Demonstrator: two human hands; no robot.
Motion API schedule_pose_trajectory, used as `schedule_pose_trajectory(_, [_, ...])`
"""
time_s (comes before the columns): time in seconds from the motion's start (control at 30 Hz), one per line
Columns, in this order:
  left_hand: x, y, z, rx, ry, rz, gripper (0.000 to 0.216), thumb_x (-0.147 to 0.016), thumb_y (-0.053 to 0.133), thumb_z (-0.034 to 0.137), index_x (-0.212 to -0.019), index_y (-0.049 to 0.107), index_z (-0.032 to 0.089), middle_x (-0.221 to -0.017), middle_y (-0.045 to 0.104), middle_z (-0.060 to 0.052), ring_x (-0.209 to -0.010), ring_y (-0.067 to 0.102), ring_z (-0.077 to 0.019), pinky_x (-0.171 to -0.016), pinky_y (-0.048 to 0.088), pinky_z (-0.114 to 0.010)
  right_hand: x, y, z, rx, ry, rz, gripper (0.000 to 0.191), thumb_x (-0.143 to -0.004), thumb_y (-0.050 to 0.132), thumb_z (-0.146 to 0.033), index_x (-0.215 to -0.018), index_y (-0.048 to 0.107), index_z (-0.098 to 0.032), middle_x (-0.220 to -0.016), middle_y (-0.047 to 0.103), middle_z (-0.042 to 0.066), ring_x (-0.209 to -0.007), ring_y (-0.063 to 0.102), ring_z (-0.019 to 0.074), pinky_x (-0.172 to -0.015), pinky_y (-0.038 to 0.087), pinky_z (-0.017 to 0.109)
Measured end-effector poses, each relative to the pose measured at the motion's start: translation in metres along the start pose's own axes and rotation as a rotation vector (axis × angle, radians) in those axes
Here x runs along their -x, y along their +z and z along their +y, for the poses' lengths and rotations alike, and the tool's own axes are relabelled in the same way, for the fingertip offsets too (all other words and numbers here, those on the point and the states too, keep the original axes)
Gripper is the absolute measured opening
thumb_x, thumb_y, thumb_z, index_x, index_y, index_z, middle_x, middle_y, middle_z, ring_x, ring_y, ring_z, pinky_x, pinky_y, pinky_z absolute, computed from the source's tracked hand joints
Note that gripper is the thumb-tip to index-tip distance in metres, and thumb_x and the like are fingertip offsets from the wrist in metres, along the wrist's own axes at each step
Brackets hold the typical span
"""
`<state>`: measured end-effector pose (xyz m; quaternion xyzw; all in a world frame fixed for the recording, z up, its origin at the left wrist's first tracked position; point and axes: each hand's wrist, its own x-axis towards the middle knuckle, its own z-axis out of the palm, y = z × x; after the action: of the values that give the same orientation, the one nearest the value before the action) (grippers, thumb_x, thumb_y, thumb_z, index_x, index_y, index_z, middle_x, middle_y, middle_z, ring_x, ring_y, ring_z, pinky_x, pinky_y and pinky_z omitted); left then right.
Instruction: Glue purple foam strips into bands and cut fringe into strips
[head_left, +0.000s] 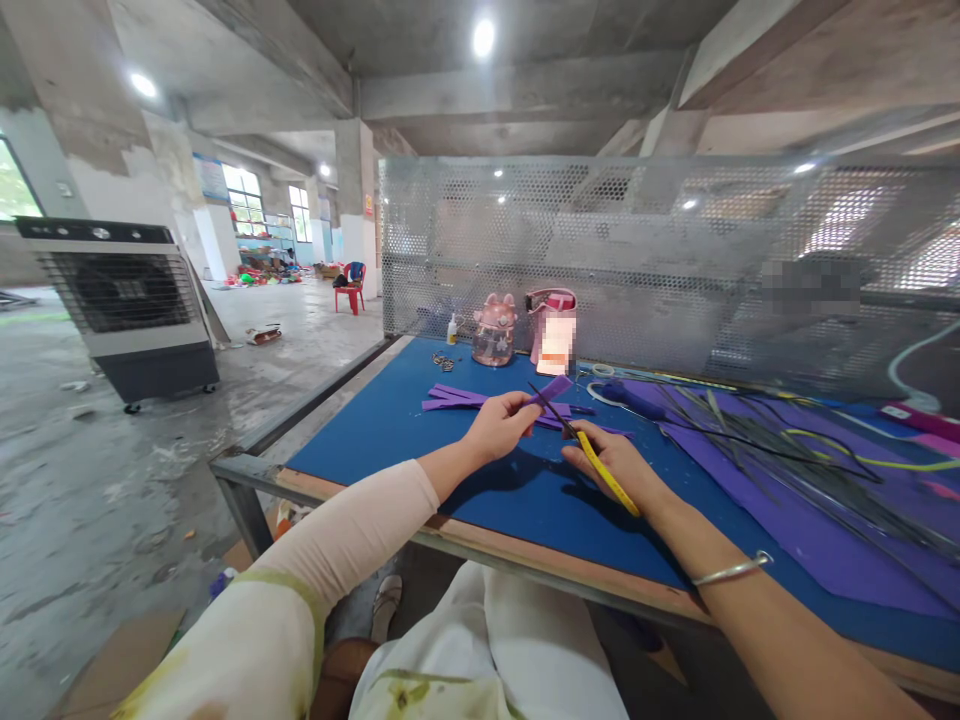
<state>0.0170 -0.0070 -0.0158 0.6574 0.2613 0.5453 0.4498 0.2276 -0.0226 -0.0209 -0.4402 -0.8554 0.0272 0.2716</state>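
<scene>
My left hand (501, 425) pinches a purple strip (553, 390) whose free end points up and to the right. In my right hand (611, 465) is a pair of scissors with yellow handles (604, 475). Their dark blades (551, 405) cross at the strip, close to the left fingertips; whether they cut into it I cannot tell. Behind the hands, several more purple strips (450, 398) lie loosely crossed on the blue tabletop (360, 430).
At the table's back stand a pink clear jar (493, 335), a small white bottle (451, 330) and a pink holder (544, 330). Purple sheets (750, 500) with dark thin strips and cords cover the right side. A perforated metal screen (637, 260) rises behind. An air cooler (127, 300) stands left.
</scene>
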Motion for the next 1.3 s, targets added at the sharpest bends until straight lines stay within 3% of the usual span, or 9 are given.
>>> schedule_pose_trajectory(0.47, [-0.0004, 0.0017, 0.0019, 0.025, 0.008, 0.056, 0.023, -0.081, 0.054, 0.036, -0.079, 0.059, 0.014, -0.05, 0.047, 0.006, -0.048, 0.042, -0.007, -0.049, 0.032, -0.02, 0.0011, 0.0054, 0.0047, -0.006, -0.05, 0.02, 0.04, -0.09, 0.054, -0.048, -0.116, 0.055, -0.017, -0.101, 0.062, 0.005, -0.078, 0.06, 0.0147, -0.069, 0.052, 0.034])
schedule_pose_trajectory(0.83, [0.0008, 0.0022, 0.0042, -0.002, 0.019, 0.059, 0.022, -0.083, 0.054, 0.035, -0.076, 0.058, 0.014, -0.05, 0.046, 0.006, -0.047, 0.04, -0.0065, -0.049, 0.031, -0.02, 0.0023, 0.0008, 0.0046, 0.019, -0.066, 0.001, 0.045, -0.088, 0.058, -0.046, -0.122, 0.053, -0.018, -0.117, 0.059, 0.009, -0.098, 0.06, 0.021, -0.084, 0.05, 0.043])
schedule_pose_trajectory(1.1, [0.0027, 0.0034, 0.0002, -0.038, 0.023, -0.01, 0.021, -0.082, 0.056, 0.034, -0.082, 0.061, 0.014, -0.05, 0.047, 0.006, -0.047, 0.041, -0.0071, -0.048, 0.031, -0.02, 0.0005, 0.0008, 0.0034, 0.007, -0.077, 0.019, 0.039, -0.09, 0.056, -0.045, -0.118, 0.056, -0.018, -0.111, 0.062, 0.007, -0.092, 0.061, 0.0189, -0.081, 0.052, 0.041])
schedule_pose_trajectory(1.3, [0.0013, 0.0025, 0.0007, -0.044, 0.036, 0.013, 0.024, -0.083, 0.054, 0.038, -0.077, 0.058, 0.015, -0.051, 0.046, 0.006, -0.048, 0.041, -0.0071, -0.049, 0.032, -0.02, 0.001, -0.0001, 0.0017, 0.014, -0.076, 0.034, 0.042, -0.089, 0.056, -0.046, -0.119, 0.055, -0.017, -0.113, 0.061, 0.008, -0.096, 0.061, 0.0202, -0.083, 0.051, 0.042])
